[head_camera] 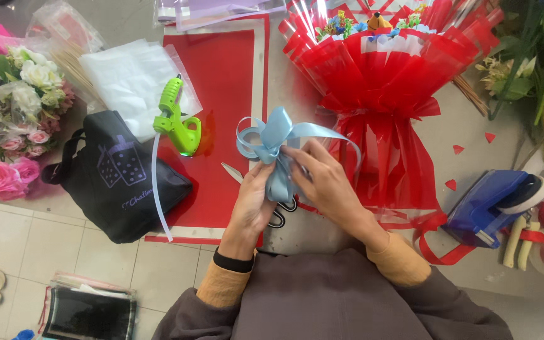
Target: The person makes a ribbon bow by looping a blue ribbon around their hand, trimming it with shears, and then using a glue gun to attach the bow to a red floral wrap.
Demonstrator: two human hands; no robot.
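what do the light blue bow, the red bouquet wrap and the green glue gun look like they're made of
Light blue looped bow, pinched by both hands: likely satin ribbon, with a soft sheen on its loops. Red bouquet wrap: probably thin plastic film or cellophane, glossy, creased and partly see-through. Green glue gun: apparently moulded hard plastic, smooth and faintly shiny.

- Glue gun [174,118] lies on paper sheet [221,75], left of ribbon bow [272,148].
- Bouquet [385,82] lies right of bow.
- Bag [118,176] sits left of glue gun.

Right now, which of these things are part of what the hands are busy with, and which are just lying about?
In hand: left hand, right hand, light blue ribbon bow.

Lying about: green glue gun, black bag, red bouquet, pink flowers, blue tape dispenser.
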